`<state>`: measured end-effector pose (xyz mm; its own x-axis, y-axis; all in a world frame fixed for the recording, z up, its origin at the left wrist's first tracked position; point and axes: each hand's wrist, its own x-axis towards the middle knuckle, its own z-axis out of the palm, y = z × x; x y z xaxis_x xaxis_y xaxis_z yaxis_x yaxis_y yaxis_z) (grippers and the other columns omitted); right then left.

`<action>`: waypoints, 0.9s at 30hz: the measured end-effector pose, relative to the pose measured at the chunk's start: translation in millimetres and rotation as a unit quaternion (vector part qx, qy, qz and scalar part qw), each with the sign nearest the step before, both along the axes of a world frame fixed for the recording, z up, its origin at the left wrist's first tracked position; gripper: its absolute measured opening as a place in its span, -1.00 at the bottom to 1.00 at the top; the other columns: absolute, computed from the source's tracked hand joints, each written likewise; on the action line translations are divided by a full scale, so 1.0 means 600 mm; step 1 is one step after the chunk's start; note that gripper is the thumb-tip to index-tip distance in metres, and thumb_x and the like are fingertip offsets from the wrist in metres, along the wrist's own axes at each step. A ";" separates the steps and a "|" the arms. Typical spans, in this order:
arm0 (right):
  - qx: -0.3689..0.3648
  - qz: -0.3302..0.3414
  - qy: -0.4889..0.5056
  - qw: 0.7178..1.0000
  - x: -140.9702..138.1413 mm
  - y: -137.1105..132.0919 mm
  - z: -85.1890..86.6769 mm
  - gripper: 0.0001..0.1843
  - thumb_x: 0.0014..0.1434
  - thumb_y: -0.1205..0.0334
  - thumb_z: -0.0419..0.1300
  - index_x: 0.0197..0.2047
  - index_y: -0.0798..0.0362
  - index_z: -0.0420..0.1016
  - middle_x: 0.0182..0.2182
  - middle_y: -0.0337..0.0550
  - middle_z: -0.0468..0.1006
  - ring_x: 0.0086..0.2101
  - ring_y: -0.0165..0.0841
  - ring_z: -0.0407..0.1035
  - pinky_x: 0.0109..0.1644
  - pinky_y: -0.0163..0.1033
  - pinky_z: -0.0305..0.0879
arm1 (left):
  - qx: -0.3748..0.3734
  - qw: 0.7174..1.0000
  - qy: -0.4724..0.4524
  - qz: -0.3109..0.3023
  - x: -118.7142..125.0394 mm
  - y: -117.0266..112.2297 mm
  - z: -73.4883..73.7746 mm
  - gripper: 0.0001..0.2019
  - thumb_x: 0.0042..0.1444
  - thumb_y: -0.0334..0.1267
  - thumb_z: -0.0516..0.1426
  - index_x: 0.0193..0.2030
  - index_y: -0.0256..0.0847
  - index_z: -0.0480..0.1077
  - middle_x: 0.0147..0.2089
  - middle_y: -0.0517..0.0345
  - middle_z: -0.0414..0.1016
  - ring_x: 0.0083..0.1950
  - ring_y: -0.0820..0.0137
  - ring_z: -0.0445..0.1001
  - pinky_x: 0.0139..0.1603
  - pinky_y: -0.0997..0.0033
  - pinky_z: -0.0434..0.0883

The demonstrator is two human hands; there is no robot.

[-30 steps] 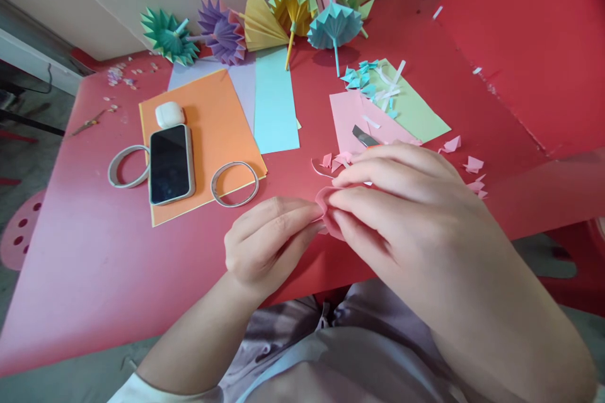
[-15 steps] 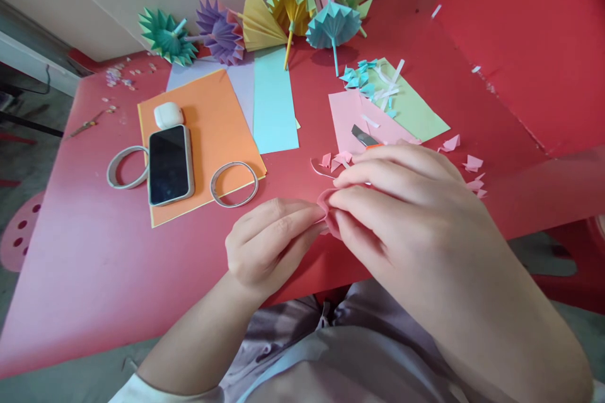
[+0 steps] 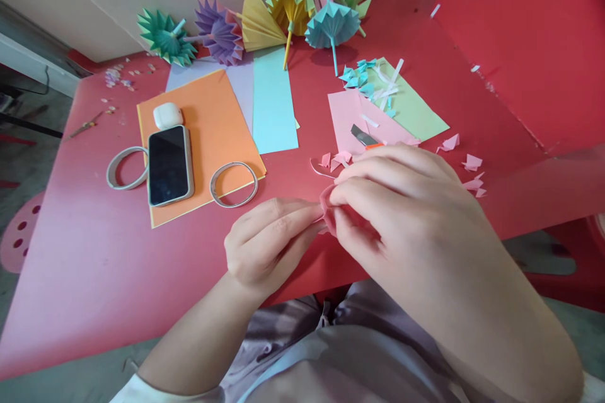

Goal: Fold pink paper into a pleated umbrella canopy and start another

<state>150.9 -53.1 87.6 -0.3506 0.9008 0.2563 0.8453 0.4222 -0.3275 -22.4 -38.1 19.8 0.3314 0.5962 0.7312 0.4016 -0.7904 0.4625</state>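
Note:
A small piece of folded pink paper (image 3: 327,208) is held between my two hands above the front part of the red table. My left hand (image 3: 269,242) pinches its left side with the fingertips. My right hand (image 3: 397,208) closes on its right side, thumb and forefinger pressed to it, and covers much of it. Just beyond the right hand lie a cutter knife (image 3: 363,135) with its blade showing, pink paper scraps (image 3: 341,158) and a sheet of pink paper (image 3: 347,116).
Folded paper umbrellas (image 3: 332,25) in several colours stand along the back. On the left, a phone (image 3: 169,165) and a white earbud case (image 3: 167,115) rest on orange paper (image 3: 212,113), between two tape rolls (image 3: 234,184). Blue scraps (image 3: 357,77) lie by green paper (image 3: 420,113).
My right hand has shifted very slightly, its fingers still on the pink paper. The left hand keeps its pinch, and the things on the table stay put.

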 end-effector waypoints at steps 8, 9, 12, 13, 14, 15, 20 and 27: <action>0.012 -0.010 -0.004 1.000 -0.005 0.004 0.001 -0.84 0.08 0.45 0.09 -0.48 0.07 0.37 -0.40 -0.14 0.48 -0.26 -0.28 0.36 -0.06 -0.05 0.27 | -0.003 1.000 -0.010 -0.010 -0.001 -0.001 0.000 -0.71 -0.06 -0.66 0.19 -0.19 -0.33 0.47 -0.30 0.13 0.55 -0.31 0.47 0.49 -0.26 0.50 0.48; 0.016 -0.010 -0.002 1.000 -0.006 0.004 0.000 -0.83 0.09 0.44 0.09 -0.49 0.06 0.37 -0.41 -0.14 0.47 -0.26 -0.28 0.36 -0.06 -0.05 0.27 | -0.002 1.000 -0.010 -0.008 -0.001 -0.001 0.000 -0.70 -0.06 -0.66 0.18 -0.19 -0.33 0.47 -0.30 0.13 0.55 -0.31 0.48 0.49 -0.26 0.50 0.48; 0.029 -0.011 0.004 0.999 -0.007 0.005 -0.001 -0.82 0.09 0.42 0.10 -0.52 0.06 0.35 -0.43 -0.14 0.46 -0.27 -0.27 0.36 -0.09 -0.06 0.29 | -0.007 1.000 -0.003 0.004 0.000 -0.002 0.001 -0.70 -0.06 -0.65 0.19 -0.20 -0.30 0.48 -0.29 0.13 0.56 -0.32 0.48 0.49 -0.26 0.51 0.47; 0.030 -0.013 0.004 0.999 -0.007 0.005 -0.001 -0.81 0.10 0.41 0.10 -0.53 0.05 0.35 -0.44 -0.14 0.46 -0.27 -0.26 0.36 -0.10 -0.06 0.29 | -0.009 1.000 -0.002 0.009 0.000 -0.002 0.001 -0.70 -0.06 -0.65 0.19 -0.20 -0.29 0.48 -0.29 0.14 0.57 -0.32 0.48 0.50 -0.26 0.52 0.48; 0.031 -0.015 0.004 0.999 -0.007 0.005 -0.001 -0.81 0.10 0.41 0.10 -0.53 0.05 0.34 -0.44 -0.14 0.46 -0.27 -0.26 0.36 -0.10 -0.06 0.29 | -0.008 1.000 -0.003 0.013 0.000 -0.002 0.001 -0.70 -0.06 -0.64 0.19 -0.20 -0.28 0.49 -0.28 0.15 0.57 -0.32 0.48 0.50 -0.26 0.52 0.48; 0.033 -0.017 0.004 0.999 -0.007 0.005 -0.001 -0.81 0.10 0.40 0.10 -0.53 0.05 0.34 -0.44 -0.14 0.46 -0.26 -0.26 0.37 -0.11 -0.05 0.29 | -0.007 1.000 -0.005 0.017 0.000 -0.002 0.000 -0.71 -0.05 -0.64 0.18 -0.19 -0.27 0.49 -0.28 0.16 0.57 -0.32 0.49 0.50 -0.25 0.53 0.48; 0.047 -0.025 0.006 0.999 -0.003 0.004 -0.002 -0.82 0.09 0.40 0.09 -0.52 0.03 0.33 -0.44 -0.13 0.45 -0.24 -0.22 0.37 -0.10 -0.04 0.29 | 0.000 0.999 -0.014 0.036 0.001 -0.001 -0.003 -0.71 0.01 -0.57 0.18 -0.15 -0.17 0.49 -0.31 0.24 0.58 -0.35 0.51 0.49 -0.29 0.54 0.48; 0.056 -0.020 0.008 0.998 0.012 0.005 -0.007 -0.85 0.07 0.38 0.10 -0.50 0.02 0.31 -0.39 -0.13 0.47 -0.23 -0.20 0.37 -0.10 -0.03 0.27 | -0.018 0.998 -0.026 0.055 0.000 -0.001 -0.003 -0.72 0.02 -0.51 0.21 -0.14 -0.15 0.50 -0.37 0.24 0.57 -0.40 0.52 0.48 -0.34 0.53 0.46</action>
